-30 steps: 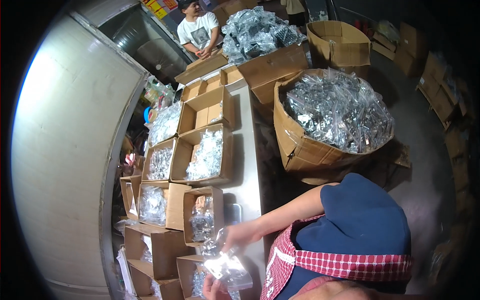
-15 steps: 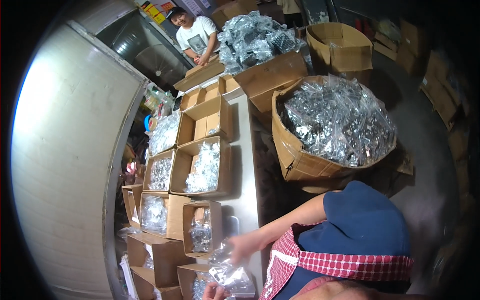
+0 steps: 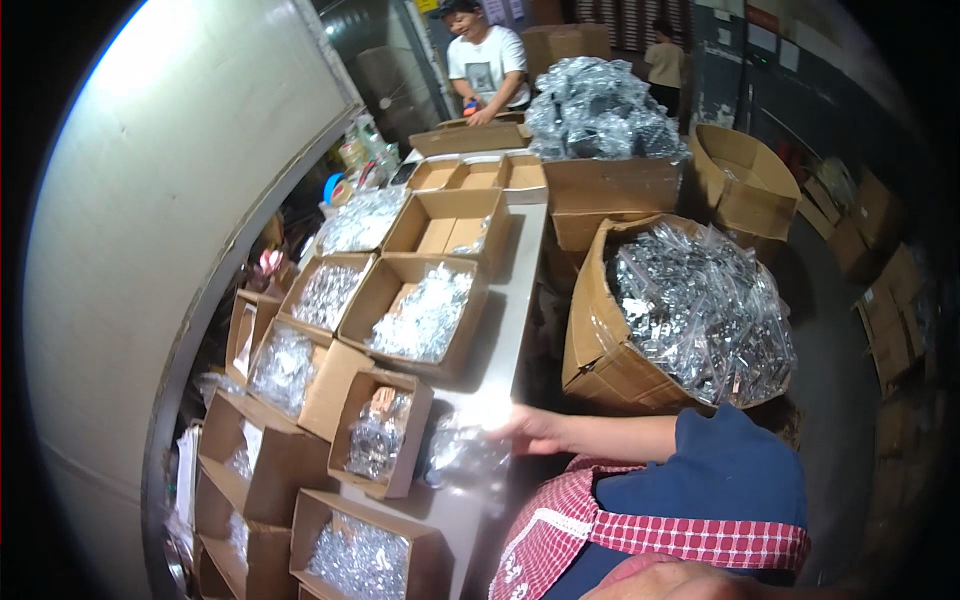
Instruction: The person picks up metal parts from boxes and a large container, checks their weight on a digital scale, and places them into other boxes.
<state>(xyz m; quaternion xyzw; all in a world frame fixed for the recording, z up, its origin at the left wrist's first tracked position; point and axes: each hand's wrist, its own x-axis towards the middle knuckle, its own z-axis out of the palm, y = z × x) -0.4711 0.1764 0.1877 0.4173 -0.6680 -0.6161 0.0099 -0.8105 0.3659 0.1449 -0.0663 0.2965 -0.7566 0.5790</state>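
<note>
My right hand [image 3: 532, 430] reaches in from the right over the grey table, its fingers closed on the edge of a clear plastic bag [image 3: 468, 458]. Glare and motion blur smear the bag, and I cannot make out what is inside it. The bag hangs just right of a small cardboard box [image 3: 415, 425] that holds clear bags of shiny parts. Nearer to me stands another carton [image 3: 425, 545] filled with small shiny packets [image 3: 358, 560]. My left hand is out of view.
Several open cartons line the table [image 3: 515, 325], many with bagged metal parts. Right of it stands a big carton [image 3: 610, 350] heaped with bagged metal pieces. A co-worker [image 3: 490, 65] stands at the far end beside a bubble-wrap pile [image 3: 600, 110]. Another person [image 3: 664, 65] is farther back.
The view has swung, so the table sits lower and tilted. My left hand, earlier at the bag's lower end, has left the picture. My right hand still grips the bag, now farther from me.
</note>
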